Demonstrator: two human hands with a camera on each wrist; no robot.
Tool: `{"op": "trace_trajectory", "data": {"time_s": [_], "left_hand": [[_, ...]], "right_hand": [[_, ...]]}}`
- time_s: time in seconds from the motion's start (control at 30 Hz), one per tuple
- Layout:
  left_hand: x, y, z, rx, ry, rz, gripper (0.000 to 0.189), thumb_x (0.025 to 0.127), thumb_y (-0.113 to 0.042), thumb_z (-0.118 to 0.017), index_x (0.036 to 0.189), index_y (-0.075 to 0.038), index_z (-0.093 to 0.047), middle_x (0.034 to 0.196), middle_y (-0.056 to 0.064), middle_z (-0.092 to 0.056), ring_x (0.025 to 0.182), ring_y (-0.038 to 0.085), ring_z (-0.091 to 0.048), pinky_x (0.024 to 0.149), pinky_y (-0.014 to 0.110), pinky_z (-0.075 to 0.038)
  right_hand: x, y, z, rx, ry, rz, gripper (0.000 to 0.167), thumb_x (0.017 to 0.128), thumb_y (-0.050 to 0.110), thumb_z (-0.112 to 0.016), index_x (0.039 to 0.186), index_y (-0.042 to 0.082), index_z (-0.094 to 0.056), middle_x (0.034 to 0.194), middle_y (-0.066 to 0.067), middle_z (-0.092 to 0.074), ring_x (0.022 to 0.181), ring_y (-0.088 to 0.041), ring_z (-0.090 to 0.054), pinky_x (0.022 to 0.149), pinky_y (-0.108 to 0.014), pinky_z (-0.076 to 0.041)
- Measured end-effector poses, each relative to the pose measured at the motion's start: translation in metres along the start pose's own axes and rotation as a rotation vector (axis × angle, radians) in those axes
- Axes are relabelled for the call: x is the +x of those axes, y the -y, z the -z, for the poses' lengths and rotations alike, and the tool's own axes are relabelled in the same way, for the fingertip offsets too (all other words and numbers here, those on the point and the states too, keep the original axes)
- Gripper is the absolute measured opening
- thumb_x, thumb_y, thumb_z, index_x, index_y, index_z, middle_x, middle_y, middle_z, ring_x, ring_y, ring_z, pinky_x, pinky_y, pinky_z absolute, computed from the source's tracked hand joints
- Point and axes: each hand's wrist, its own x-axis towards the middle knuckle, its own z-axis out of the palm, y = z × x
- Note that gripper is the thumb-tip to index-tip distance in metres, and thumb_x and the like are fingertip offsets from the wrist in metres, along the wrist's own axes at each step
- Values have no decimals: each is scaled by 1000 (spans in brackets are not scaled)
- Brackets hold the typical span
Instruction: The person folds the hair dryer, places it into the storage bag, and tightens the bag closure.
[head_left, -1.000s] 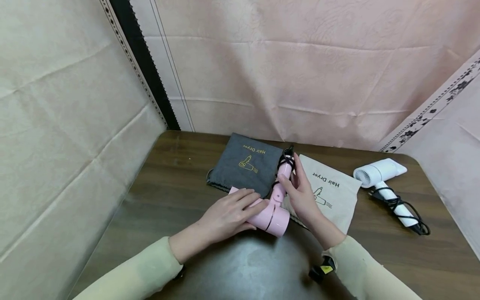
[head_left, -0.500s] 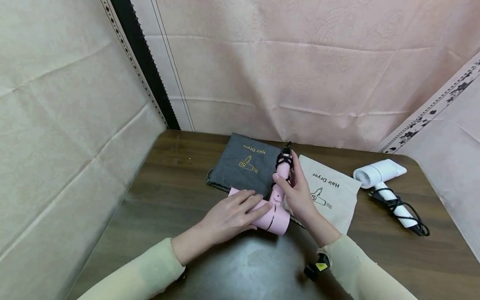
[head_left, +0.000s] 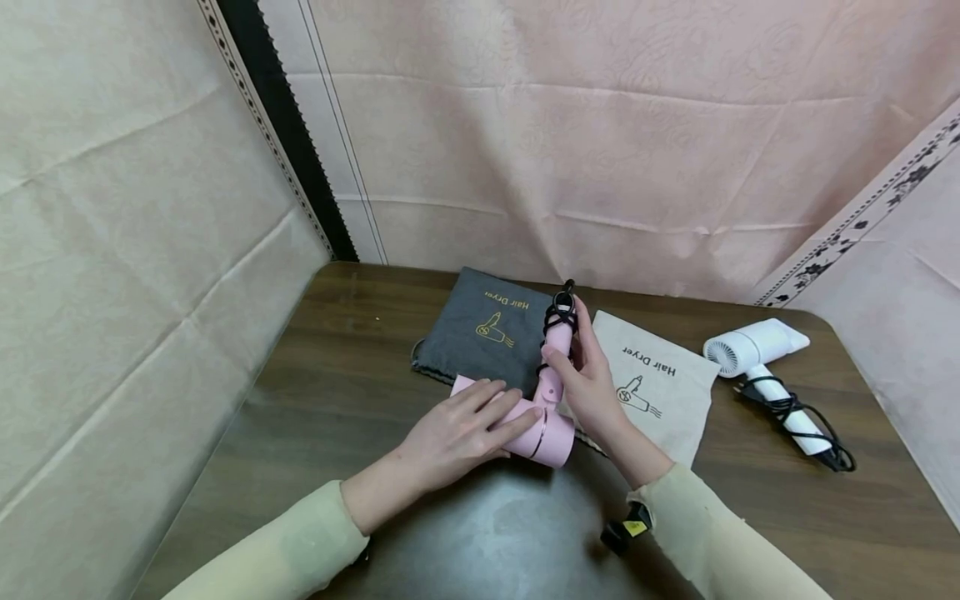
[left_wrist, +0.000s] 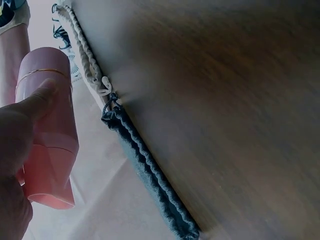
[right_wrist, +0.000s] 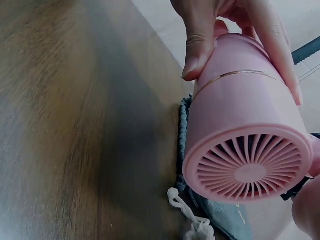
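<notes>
Both hands hold a pink hair dryer point(head_left: 553, 437) over the table, its handle angled away from the person. My left hand point(head_left: 465, 425) grips the barrel from above near the nozzle end; its thumb shows on the barrel point(left_wrist: 55, 120) in the left wrist view. My right hand point(head_left: 588, 379) holds the handle, thumb on its near face. Black cord point(head_left: 561, 315) is wound round the handle's far end. The round vented back point(right_wrist: 250, 170) of the dryer faces the right wrist camera. Behind it lies a dark grey drawstring bag point(head_left: 480, 333), and a white drawstring bag point(head_left: 667, 400) lies to the right.
A white hair dryer point(head_left: 757, 343) with its black cord point(head_left: 783, 406) wrapped on the handle lies on the right of the brown wooden table point(head_left: 322, 400). Pale cloth curtains point(head_left: 637, 150) hang behind the table and at both sides.
The pink hair dryer's handle has swung slightly left and away from the person, the right hand moving with it. The left hand keeps its grip on the barrel. Both bags stay put.
</notes>
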Motion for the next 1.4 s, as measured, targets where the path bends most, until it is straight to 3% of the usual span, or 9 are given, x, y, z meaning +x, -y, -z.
{"op": "trace_trajectory", "data": {"time_s": [0.17,0.4,0.73,1.4], "left_hand": [[-1,1,-1,-10,-6,-1,50,94,-40,-79,139,-20,-71,129,9,-69,118,29,-66,107,39,-55],[-1,2,-1,-27,-1,3,53,90,-36,-86,138,-20,-71,130,8,-69,118,28,-66,107,38,-55],[-3,4,-4,-25,-7,-26,53,91,-34,-85,140,-19,-70,131,8,-70,118,28,-67,109,39,-54],[-2,11,-4,-14,21,-62,59,90,-41,-85,142,-21,-67,137,7,-67,121,27,-65,111,39,-52]], "right_hand": [[0,2,-4,-4,-11,-7,81,106,-4,-52,172,31,-19,161,-13,-44,133,-18,-52,96,-21,-54],[3,3,-6,-40,-21,-18,71,112,5,-52,172,27,-21,157,-19,-47,112,-18,-60,90,-21,-56],[5,3,-4,-36,20,-39,72,111,4,-51,172,30,-21,158,-19,-47,124,-19,-58,95,-21,-55],[11,6,4,-98,77,-32,73,111,4,-50,173,26,-18,162,-22,-44,136,-39,-53,96,-20,-55]]}}
